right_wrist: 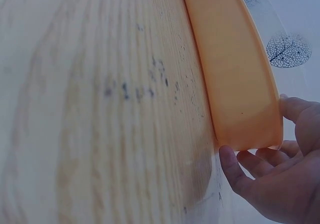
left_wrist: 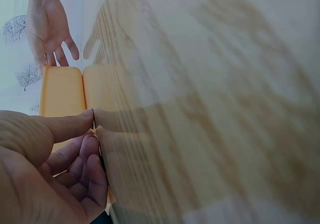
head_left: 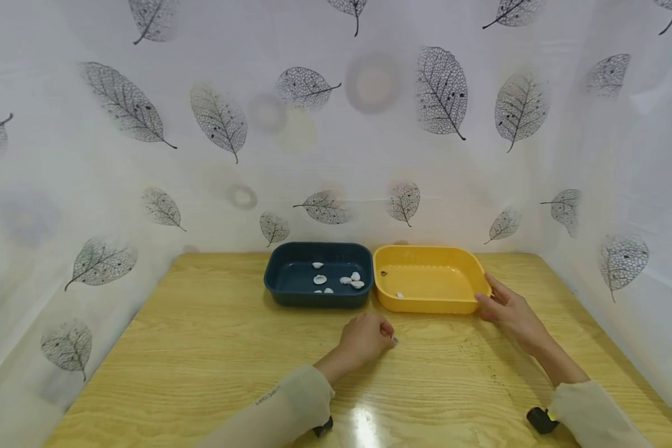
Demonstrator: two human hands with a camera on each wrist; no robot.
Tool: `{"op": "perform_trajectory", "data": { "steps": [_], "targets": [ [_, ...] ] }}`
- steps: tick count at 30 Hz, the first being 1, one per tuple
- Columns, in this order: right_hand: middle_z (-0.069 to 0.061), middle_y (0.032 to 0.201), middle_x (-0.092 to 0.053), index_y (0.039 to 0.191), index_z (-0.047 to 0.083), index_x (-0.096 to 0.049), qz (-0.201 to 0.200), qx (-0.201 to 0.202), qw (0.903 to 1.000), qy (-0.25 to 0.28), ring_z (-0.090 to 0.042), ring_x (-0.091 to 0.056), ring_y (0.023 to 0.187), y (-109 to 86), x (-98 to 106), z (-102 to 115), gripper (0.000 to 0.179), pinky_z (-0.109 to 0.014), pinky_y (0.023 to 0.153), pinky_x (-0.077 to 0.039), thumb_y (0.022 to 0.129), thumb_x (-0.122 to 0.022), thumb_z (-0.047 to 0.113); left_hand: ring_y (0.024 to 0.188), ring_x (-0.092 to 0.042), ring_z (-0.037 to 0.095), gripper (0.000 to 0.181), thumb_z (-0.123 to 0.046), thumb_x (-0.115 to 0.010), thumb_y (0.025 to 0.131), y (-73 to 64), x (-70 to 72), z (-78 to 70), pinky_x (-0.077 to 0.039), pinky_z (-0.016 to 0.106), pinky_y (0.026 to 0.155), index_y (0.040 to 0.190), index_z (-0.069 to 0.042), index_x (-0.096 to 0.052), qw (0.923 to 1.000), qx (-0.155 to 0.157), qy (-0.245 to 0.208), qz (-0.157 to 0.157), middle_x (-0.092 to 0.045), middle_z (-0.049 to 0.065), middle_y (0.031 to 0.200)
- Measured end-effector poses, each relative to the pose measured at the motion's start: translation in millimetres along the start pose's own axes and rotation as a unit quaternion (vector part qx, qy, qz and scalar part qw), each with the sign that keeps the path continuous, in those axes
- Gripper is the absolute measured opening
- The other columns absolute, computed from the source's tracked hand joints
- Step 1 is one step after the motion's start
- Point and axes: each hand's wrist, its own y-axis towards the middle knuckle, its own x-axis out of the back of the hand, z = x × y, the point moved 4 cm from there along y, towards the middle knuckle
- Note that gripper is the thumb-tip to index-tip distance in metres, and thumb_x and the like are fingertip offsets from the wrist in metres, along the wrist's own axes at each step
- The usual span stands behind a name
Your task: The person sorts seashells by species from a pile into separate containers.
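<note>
My left hand [head_left: 365, 339] is low over the table in front of the two trays. Its thumb and fingertips pinch a small grey piece [head_left: 394, 340], too small and covered to tell its kind. In the left wrist view, this hand [left_wrist: 65, 159] is seen close up at the wood surface. At the right end of the yellow tray [head_left: 425, 306], my right hand [head_left: 512, 314] holds the corner, thumb at the front and fingers along the side. The yellow tray contains a small brown piece [head_left: 384, 273] and a small white piece [head_left: 399, 294].
A dark blue tray [head_left: 316, 300] stands left of the yellow one, nearly touching it, with several white shell-like pieces [head_left: 320, 280] inside. Both trays are near the back edge of the wooden table [head_left: 213, 367]. A leaf-patterned curtain [head_left: 336, 143] hangs behind and at both sides.
</note>
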Motion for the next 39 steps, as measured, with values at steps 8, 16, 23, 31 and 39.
{"op": "perform_trajectory", "data": {
  "steps": [8,16,23,31,39],
  "targets": [
    [-0.035,0.165,-0.009,0.164,-0.001,0.000,0.001,-0.003,1.0000,0.002,0.016,-0.052,0.114,-0.2,0,-1,0.074,-0.023,0.089,-0.057,0.112,-0.048,0.022,0.072,-0.054,0.009,0.008,-0.022,-0.086,0.086,-0.7,-0.1,-2.4,-0.045,0.030,0.069,0.089,-0.018,-0.080,0.9996,-0.004,0.028,0.003,-0.060,-0.011,0.073],
    [-0.037,0.163,-0.013,0.163,-0.002,0.000,-0.002,-0.003,1.0000,0.003,0.014,-0.054,0.111,-0.7,0,-3,0.078,-0.023,0.088,-0.058,0.111,-0.052,0.023,0.071,-0.054,0.010,0.009,-0.022,-0.086,0.085,-1.1,-1.2,0.4,-0.045,0.031,0.071,0.086,-0.019,-0.077,0.9996,0.002,0.024,0.014,-0.060,-0.012,0.072],
    [-0.036,0.164,-0.011,0.164,-0.001,0.000,-0.004,-0.003,1.0000,-0.001,0.016,-0.053,0.112,-0.2,0,-2,0.076,-0.023,0.088,-0.058,0.112,-0.049,0.024,0.071,-0.057,0.007,0.008,-0.017,-0.085,0.084,-1.7,2.9,5.0,-0.048,0.029,0.070,0.087,-0.018,-0.078,0.9989,0.012,-0.043,0.011,-0.064,-0.012,0.076],
    [-0.036,0.164,-0.011,0.164,-0.001,-0.001,-0.003,-0.001,1.0000,0.000,0.016,-0.052,0.115,0.1,1,-2,0.075,-0.023,0.089,-0.057,0.112,-0.050,0.021,0.071,-0.058,0.005,0.009,-0.008,-0.083,0.083,-2.1,5.3,7.6,-0.050,0.023,0.069,0.089,-0.011,-0.077,0.9945,-0.006,-0.104,0.007,-0.066,-0.009,0.076],
    [-0.034,0.165,-0.009,0.164,0.000,0.000,0.000,-0.004,1.0000,-0.004,0.020,-0.048,0.112,0.6,0,-1,0.079,-0.023,0.089,-0.057,0.110,-0.053,0.023,0.072,-0.059,0.007,0.008,-0.002,-0.079,0.086,-1.7,15.2,3.1,-0.053,0.021,0.066,0.093,-0.005,-0.077,0.9851,-0.018,-0.171,0.009,-0.067,-0.004,0.079]
  ]
}}
